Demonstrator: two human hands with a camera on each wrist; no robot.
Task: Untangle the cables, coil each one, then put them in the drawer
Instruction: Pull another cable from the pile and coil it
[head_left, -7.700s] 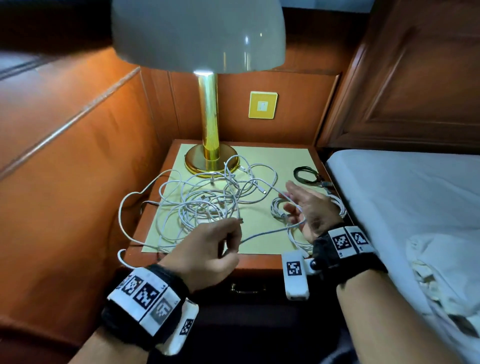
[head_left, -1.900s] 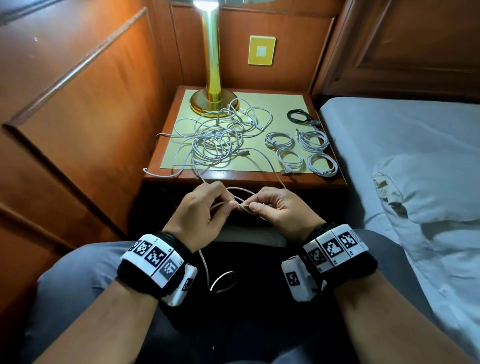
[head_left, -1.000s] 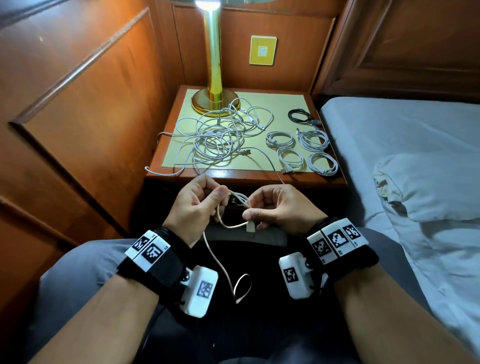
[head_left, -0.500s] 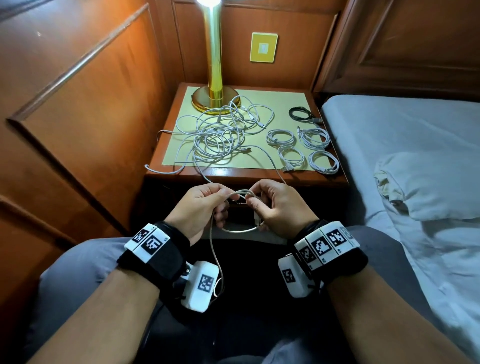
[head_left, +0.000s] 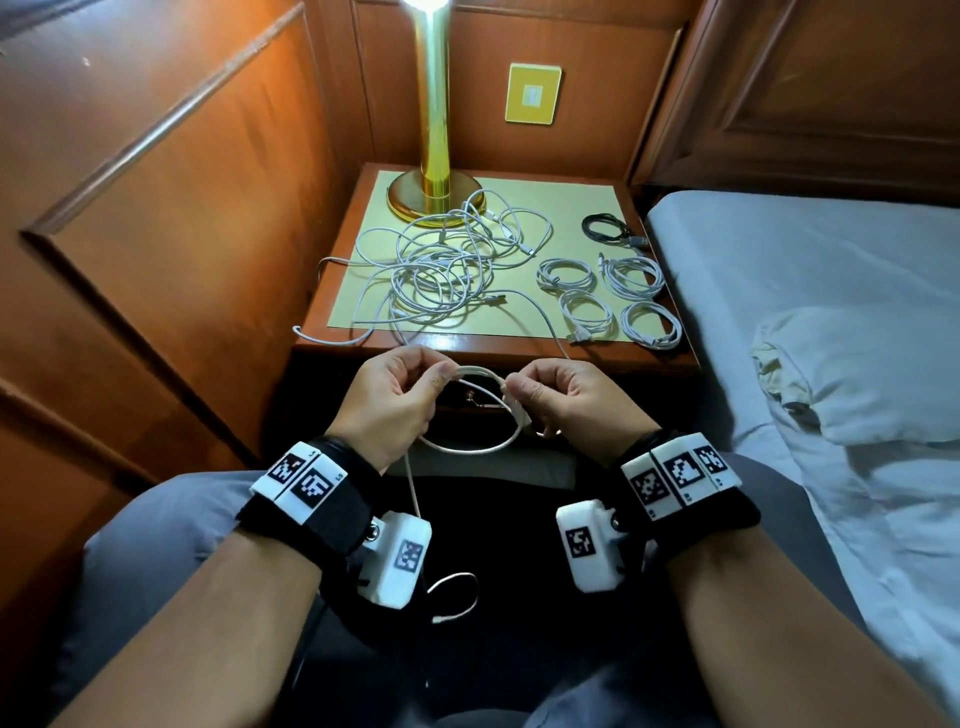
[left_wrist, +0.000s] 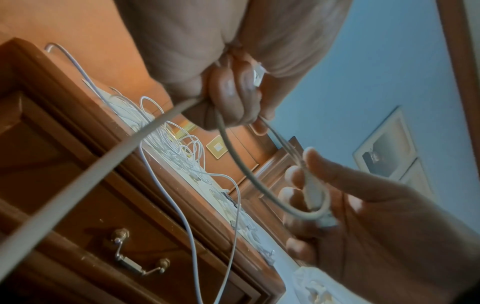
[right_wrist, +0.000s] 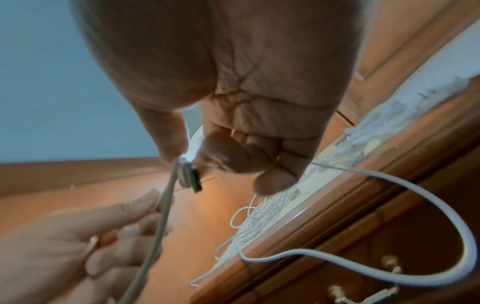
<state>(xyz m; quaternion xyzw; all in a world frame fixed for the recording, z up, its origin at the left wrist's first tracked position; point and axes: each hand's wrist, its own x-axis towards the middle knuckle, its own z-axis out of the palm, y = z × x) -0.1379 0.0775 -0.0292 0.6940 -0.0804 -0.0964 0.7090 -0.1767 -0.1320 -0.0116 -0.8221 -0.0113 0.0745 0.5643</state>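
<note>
Two hands are held side by side in front of a wooden nightstand (head_left: 457, 353), above the person's lap. The left hand (head_left: 389, 400) pinches a white cable (head_left: 467, 447) between thumb and curled fingers; the right hand (head_left: 566, 395) pinches the same cable near its plug. Between them the cable hangs in a loop, and a loose tail drops from the left hand toward the lap. On the nightstand lie a tangled heap of white cables (head_left: 447, 270), four coiled white cables (head_left: 608, 296) to its right and one coiled black cable (head_left: 608, 228) behind them. The drawer (left_wrist: 130, 246) below is closed. A brass lamp (head_left: 434, 156) stands at the back, and a bed (head_left: 831, 312) lies to the right.
</note>
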